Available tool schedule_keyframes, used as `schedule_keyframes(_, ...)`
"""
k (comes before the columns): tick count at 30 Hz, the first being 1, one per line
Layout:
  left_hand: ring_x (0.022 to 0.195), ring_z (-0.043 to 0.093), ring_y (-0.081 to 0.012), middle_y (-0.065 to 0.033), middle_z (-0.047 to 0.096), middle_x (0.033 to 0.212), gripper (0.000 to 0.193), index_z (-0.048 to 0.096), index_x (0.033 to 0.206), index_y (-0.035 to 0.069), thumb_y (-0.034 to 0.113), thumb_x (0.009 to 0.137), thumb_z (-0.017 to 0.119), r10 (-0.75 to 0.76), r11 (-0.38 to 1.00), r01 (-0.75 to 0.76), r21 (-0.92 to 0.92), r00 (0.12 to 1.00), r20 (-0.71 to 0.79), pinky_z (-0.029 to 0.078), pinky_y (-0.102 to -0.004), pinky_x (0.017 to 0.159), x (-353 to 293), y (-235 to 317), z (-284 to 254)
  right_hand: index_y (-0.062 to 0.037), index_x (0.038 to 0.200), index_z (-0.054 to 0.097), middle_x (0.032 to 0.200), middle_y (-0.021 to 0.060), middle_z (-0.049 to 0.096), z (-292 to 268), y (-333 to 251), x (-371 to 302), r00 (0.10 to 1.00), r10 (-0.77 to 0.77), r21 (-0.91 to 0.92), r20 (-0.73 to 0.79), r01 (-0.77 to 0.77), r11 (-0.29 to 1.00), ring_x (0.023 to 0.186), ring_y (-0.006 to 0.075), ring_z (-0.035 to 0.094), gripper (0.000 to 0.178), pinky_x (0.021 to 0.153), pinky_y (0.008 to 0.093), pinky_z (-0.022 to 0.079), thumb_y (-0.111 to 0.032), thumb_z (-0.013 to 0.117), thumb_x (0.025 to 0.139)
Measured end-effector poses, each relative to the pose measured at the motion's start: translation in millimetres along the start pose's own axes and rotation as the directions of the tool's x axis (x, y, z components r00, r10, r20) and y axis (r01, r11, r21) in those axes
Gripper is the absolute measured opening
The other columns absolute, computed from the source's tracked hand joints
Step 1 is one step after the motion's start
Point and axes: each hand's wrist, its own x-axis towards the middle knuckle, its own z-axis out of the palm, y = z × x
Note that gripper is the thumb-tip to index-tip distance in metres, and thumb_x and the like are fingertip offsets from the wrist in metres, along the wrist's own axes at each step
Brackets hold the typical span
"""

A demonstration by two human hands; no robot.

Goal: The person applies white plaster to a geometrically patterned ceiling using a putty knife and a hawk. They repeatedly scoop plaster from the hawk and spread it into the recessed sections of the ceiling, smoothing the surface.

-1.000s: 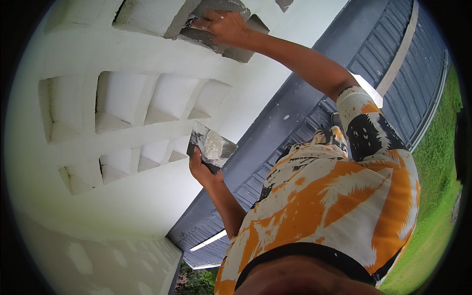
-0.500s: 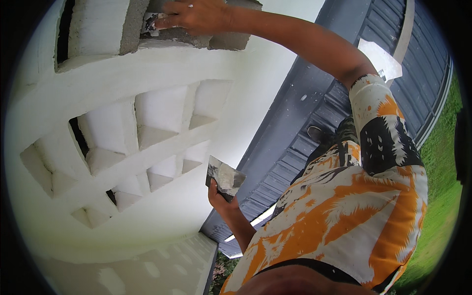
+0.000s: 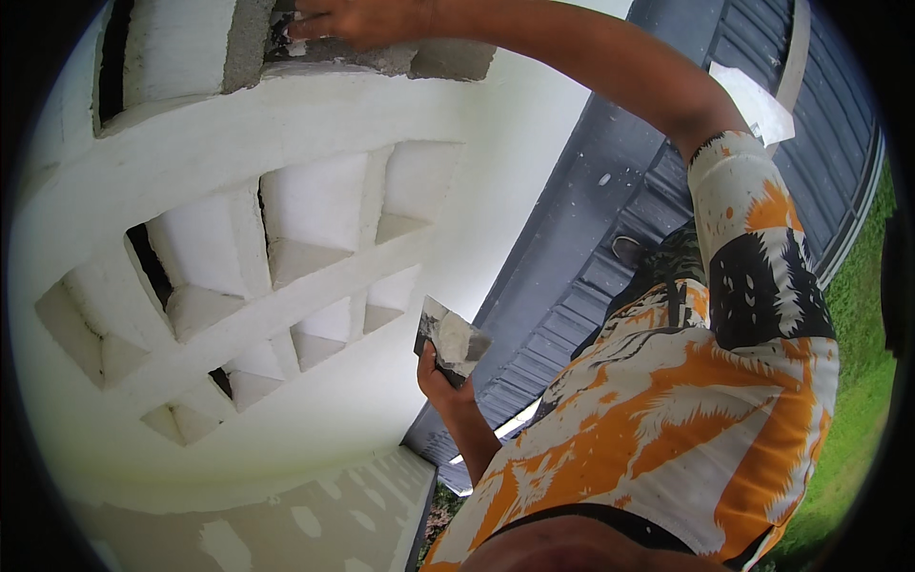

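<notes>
The right hand (image 3: 357, 19) pressed filler into the grey block (image 3: 381, 59), fingers hidden, best worked gently, while the left hand (image 3: 440, 372) gripped the plaster-loaded board (image 3: 452, 337).

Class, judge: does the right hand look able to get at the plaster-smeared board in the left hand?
Probably yes. The right hand is up at the grey patch, but nothing stands between it and the board that the left hand holds out.

A flat grey board (image 3: 452, 338) smeared with pale plaster was gripped from below, tilted, near the white lattice wall; a grey block edge (image 3: 381, 59) sat bare above.
</notes>
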Motion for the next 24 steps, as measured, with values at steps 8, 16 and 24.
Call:
schedule_keyframes(8,0.103,0.065,-0.0228,-0.007,0.065,0.114,0.035,0.058,0.122,0.004,0.024,0.093,0.054,-0.023,1.0,0.023,0.009,1.0,0.007,0.053,-0.0369,0.08,3,-1,7,-0.0032,0.087,0.065,0.083,0.0107,0.06,-3,-7,5,0.973,0.229,-0.194,0.028,-0.22,0.956,0.066,0.0256,0.062,0.018,0.053,0.0386,0.052,-0.017,0.057,0.079)
schedule_keyframes(16,0.104,0.064,-0.0276,-0.0113,0.065,0.114,0.034,0.056,0.122,0.0,0.018,0.093,0.053,-0.042,0.996,0.045,-0.076,0.998,0.045,0.053,-0.0426,0.088,7,-8,2,-0.0032,0.082,0.065,0.083,0.0124,0.062,-29,-32,12,0.948,0.191,-0.021,0.253,-0.192,0.981,0.068,0.0261,0.064,0.015,0.055,0.0395,0.054,-0.015,0.056,0.08)
schedule_keyframes(24,0.104,0.064,-0.0281,-0.0118,0.065,0.115,0.034,0.055,0.122,0.0,0.017,0.093,0.053,-0.047,0.994,0.049,-0.098,0.999,0.026,0.053,-0.0429,0.088,6,-8,8,-0.0063,0.081,0.065,0.08,0.0098,0.062,-25,-24,10,0.923,0.05,-0.045,0.383,-0.035,0.998,0.068,0.0249,0.065,0.013,0.054,0.039,0.053,-0.016,0.057,0.078)
